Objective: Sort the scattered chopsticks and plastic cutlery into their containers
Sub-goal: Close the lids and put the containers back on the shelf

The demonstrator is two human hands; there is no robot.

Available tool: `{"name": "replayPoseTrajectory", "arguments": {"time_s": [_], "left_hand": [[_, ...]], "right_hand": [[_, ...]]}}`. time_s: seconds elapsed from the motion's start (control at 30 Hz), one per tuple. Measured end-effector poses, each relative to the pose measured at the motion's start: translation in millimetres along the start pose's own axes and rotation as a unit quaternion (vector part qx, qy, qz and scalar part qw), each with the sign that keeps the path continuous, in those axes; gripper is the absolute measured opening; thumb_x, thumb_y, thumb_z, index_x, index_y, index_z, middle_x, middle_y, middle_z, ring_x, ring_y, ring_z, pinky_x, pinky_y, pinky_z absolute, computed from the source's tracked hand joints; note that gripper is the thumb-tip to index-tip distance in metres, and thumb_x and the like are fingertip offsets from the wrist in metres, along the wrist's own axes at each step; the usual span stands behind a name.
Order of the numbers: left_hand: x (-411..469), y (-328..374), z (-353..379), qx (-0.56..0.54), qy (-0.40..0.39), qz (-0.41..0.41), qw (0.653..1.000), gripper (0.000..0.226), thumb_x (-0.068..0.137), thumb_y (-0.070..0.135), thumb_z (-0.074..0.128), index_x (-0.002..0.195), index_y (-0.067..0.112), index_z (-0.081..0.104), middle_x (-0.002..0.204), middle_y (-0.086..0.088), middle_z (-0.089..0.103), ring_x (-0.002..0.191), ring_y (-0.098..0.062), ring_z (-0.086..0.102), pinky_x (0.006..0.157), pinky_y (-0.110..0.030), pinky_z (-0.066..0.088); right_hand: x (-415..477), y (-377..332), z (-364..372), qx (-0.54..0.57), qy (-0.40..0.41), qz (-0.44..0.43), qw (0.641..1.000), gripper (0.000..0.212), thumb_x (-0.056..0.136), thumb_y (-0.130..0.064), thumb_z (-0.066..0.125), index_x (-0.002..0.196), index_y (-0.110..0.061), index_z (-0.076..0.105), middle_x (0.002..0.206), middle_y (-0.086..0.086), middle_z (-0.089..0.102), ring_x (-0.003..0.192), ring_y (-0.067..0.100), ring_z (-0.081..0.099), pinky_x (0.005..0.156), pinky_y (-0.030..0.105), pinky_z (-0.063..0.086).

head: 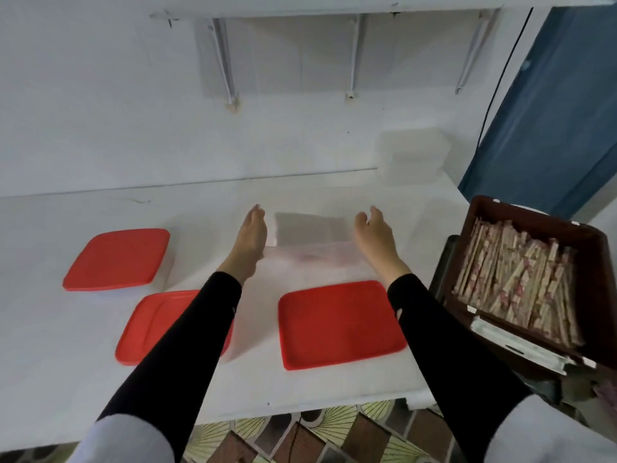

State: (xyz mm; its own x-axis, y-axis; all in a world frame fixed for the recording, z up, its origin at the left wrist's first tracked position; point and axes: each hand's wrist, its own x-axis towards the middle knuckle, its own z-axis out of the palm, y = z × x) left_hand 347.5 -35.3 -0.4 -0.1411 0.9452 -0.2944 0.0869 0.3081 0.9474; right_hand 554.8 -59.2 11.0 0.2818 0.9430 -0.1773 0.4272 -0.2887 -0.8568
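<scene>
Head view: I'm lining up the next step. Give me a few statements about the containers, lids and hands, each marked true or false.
1. The left hand and right hand flank the clear container, one at each side. True.
2. A red lid covers the clear container. False: it has no lid on it.
3. Three red lids are in view on the table. True.
4. The brown crate of wrapped chopsticks stands at the person's left. False: it is at their right, beside the table.
</scene>
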Motion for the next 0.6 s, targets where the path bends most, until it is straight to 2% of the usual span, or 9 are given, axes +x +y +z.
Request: {"name": "replayPoseTrajectory", "arguments": {"time_s": [0.1,0.2,0.3,0.33,0.37,0.4,0.47,0.53,0.6], "left_hand": [[22,-8,3,0.015,0.000,-0.030,0.999,0.052,0.103,0.046,0.024,0.152,0.029,0.028,0.150,0.005,0.036,0.133,-0.025,0.039,0.096,-0.042,0.036],[28,-21,0,-0.004,-0.005,-0.046,0.999,0.057,0.098,0.049,0.028,0.147,0.022,0.037,0.138,0.005,0.044,0.123,-0.024,0.046,0.106,-0.047,0.038],[5,-39,-2,-0.041,0.062,-0.039,0.997,0.049,0.096,0.044,0.035,0.128,0.011,0.050,0.124,-0.005,0.055,0.105,-0.023,0.055,0.099,-0.043,0.042],[-9,-50,-2,-0.008,0.091,-0.051,0.995,0.051,0.094,0.042,0.039,0.129,0.005,0.050,0.125,-0.013,0.056,0.107,-0.030,0.056,0.100,-0.046,0.043],[-25,-64,0,0.049,0.087,-0.064,0.993,0.058,0.093,0.041,0.042,0.132,-0.001,0.048,0.131,-0.022,0.055,0.116,-0.037,0.055,0.102,-0.050,0.042],[-50,-78,5,0.134,0.053,-0.083,0.986,0.063,0.094,0.043,0.045,0.136,-0.003,0.045,0.137,-0.026,0.050,0.124,-0.042,0.050,0.106,-0.051,0.040],[-90,-101,15,0.289,-0.025,-0.130,0.948,0.063,0.099,0.049,0.043,0.144,0.006,0.042,0.146,-0.022,0.041,0.134,-0.040,0.040,0.112,-0.047,0.033],[-113,-98,21,0.280,-0.042,-0.164,0.945,0.062,0.099,0.053,0.038,0.148,0.014,0.039,0.149,-0.018,0.033,0.136,-0.036,0.036,0.113,-0.044,0.030],[-117,-80,17,0.224,-0.001,-0.112,0.968,0.061,0.098,0.052,0.040,0.146,0.015,0.043,0.147,-0.017,0.038,0.134,-0.034,0.039,0.112,-0.042,0.031]], "right_hand": [[18,7,11,0.010,-0.017,0.022,1.000,0.058,0.101,-0.034,0.029,0.154,-0.011,0.019,0.151,0.017,0.038,0.133,0.034,0.044,0.108,0.049,0.039],[18,14,12,0.036,-0.025,0.006,0.999,0.059,0.104,-0.041,0.026,0.156,-0.015,0.015,0.159,0.010,0.027,0.142,0.030,0.034,0.112,0.047,0.036],[1,40,6,0.047,-0.025,0.018,0.998,0.063,0.104,-0.049,0.023,0.157,-0.018,0.010,0.162,0.006,0.019,0.148,0.026,0.022,0.118,0.039,0.023],[-9,55,4,0.000,-0.022,0.049,0.999,0.064,0.104,-0.050,0.023,0.157,-0.015,0.012,0.161,0.010,0.021,0.147,0.030,0.022,0.116,0.041,0.021],[-22,72,2,-0.073,-0.020,0.092,0.993,0.066,0.103,-0.050,0.023,0.156,-0.012,0.015,0.159,0.014,0.024,0.145,0.035,0.023,0.115,0.043,0.022],[-36,88,1,-0.154,-0.022,0.126,0.980,0.067,0.102,-0.051,0.023,0.155,-0.010,0.019,0.157,0.017,0.026,0.143,0.038,0.024,0.115,0.046,0.022],[-61,105,5,-0.252,-0.040,0.144,0.956,0.068,0.101,-0.054,0.022,0.153,-0.010,0.023,0.155,0.018,0.027,0.140,0.039,0.024,0.115,0.048,0.020],[-77,102,10,-0.252,-0.041,0.136,0.957,0.068,0.101,-0.055,0.021,0.155,-0.014,0.021,0.154,0.017,0.026,0.139,0.040,0.023,0.115,0.050,0.017],[-84,77,5,-0.190,0.016,0.106,0.976,0.065,0.101,-0.054,0.023,0.156,-0.018,0.019,0.155,0.016,0.024,0.140,0.039,0.021,0.115,0.050,0.015]]}}
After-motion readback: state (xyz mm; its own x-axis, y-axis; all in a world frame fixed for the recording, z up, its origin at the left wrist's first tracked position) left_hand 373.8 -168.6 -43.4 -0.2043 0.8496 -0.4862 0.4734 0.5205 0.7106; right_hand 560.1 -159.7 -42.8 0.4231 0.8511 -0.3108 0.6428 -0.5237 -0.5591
